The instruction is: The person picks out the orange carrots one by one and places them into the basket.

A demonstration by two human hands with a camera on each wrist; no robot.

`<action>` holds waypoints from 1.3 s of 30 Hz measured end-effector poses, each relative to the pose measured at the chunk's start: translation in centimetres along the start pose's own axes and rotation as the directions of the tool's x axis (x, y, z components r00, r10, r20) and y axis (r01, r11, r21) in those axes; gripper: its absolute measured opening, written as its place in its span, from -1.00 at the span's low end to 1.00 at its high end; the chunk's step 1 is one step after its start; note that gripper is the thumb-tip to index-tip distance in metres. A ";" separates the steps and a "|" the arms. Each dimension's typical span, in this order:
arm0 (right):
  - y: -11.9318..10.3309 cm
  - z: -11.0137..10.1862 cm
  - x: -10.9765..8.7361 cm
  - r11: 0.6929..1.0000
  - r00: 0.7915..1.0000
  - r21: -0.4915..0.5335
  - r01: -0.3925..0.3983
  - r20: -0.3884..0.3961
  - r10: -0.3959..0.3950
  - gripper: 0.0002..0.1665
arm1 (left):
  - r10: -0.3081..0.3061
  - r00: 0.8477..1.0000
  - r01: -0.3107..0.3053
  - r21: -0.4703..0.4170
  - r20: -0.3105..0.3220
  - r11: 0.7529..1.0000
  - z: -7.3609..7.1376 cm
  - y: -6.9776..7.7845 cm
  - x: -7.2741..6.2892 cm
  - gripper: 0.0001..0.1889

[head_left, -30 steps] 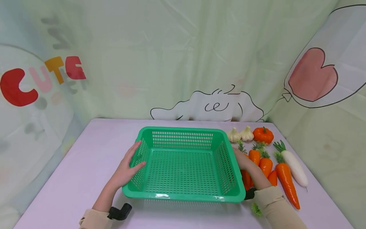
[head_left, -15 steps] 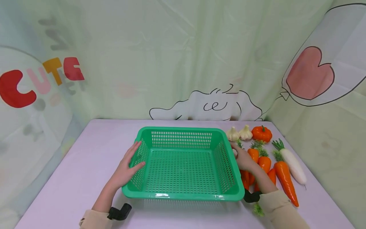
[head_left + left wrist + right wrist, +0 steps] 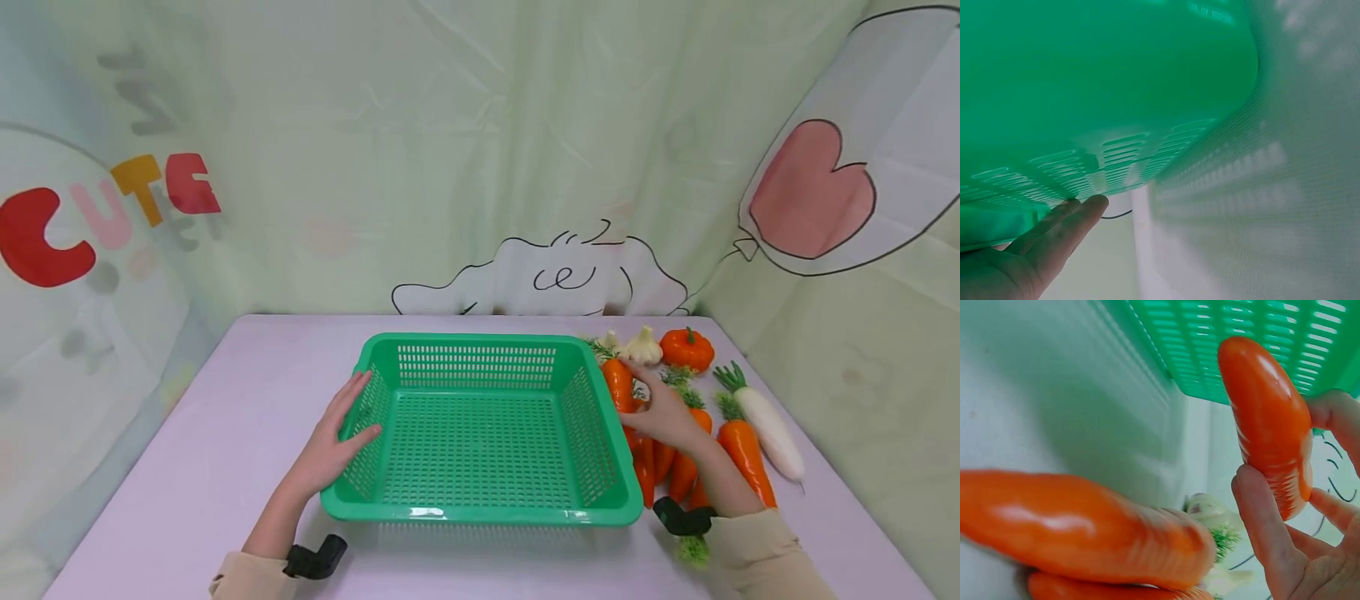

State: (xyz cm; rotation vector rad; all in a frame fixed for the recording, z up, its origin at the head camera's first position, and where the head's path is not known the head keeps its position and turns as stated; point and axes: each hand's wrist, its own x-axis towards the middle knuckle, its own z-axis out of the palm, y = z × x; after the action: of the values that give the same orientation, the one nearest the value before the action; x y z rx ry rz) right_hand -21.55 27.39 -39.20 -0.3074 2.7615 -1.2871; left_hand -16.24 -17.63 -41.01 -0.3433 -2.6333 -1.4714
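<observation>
A green plastic basket [image 3: 480, 450] with slotted walls stands in the middle of the table. My left hand [image 3: 333, 437] holds its left side, with the thumb over the rim and the fingers along the outer wall; these fingers [image 3: 1063, 234] lie nearly straight in the left wrist view. My right hand [image 3: 663, 408] grips an orange carrot [image 3: 618, 383] between thumb and fingers, just beyond the basket's right rim. The same carrot [image 3: 1272, 419] shows in the right wrist view beside the basket's slotted wall, its blunt tip pointing up.
Several more carrots [image 3: 746, 454] lie right of the basket, some under my right forearm. A white radish [image 3: 772, 433] lies at the far right. Behind them are garlic bulbs [image 3: 643, 347] and an orange bell pepper [image 3: 687, 350]. A printed curtain [image 3: 337, 167] backs the table.
My right hand has drawn back from low beside the basket's right wall and now holds a carrot at the rim. The forearm shifted right. My left hand and the basket stay put.
</observation>
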 end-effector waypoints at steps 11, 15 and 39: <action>-0.7 -0.9 -0.7 0.996 0.997 -0.086 0.039 -0.070 -0.045 0.04 | 0.000 1.000 0.000 0.007 -0.001 1.000 -0.1 0.0 -0.1 -0.26; -1.1 -1.2 -1.0 0.997 0.996 -0.062 0.033 -0.080 -0.038 0.06 | 0.002 1.000 -0.002 0.007 -0.001 1.000 -0.1 0.1 -0.2 -0.26; -3.4 -2.9 -2.2 0.997 0.993 -0.033 0.063 -0.096 -0.066 0.08 | 0.009 1.000 -0.009 0.006 -0.017 1.000 0.1 0.0 -0.1 -0.26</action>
State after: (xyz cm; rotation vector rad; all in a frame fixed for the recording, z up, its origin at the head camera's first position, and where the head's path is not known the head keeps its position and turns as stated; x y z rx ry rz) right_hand -19.34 27.94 -34.74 -0.3483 2.8768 -1.3096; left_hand -16.16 -17.58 -41.07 -0.3400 -2.6192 -1.4576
